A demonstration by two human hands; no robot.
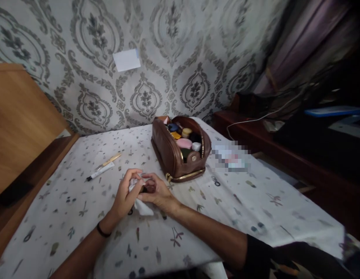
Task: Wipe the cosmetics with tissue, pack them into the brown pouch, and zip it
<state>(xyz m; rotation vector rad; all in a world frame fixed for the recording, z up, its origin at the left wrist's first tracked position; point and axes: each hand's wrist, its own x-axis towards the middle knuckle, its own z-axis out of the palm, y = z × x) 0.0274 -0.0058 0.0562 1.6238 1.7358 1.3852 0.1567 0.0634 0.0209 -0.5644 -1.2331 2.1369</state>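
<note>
The left hand (126, 193) held a white cloth (144, 208) in bent fingers, its loose end trailing nearward. The right hand (162, 195) curled narrowly about a small dark item (143, 189), mostly hidden between the hands, left of the brown bag (166, 150).

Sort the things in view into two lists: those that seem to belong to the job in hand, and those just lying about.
Job in hand:
white cloth or tissue, in the left hand
small dark item between the hands, mostly hidden
perhaps the open brown bag, untouched but close by

Probably just lying about:
white tube
tan stick
white cable
</note>
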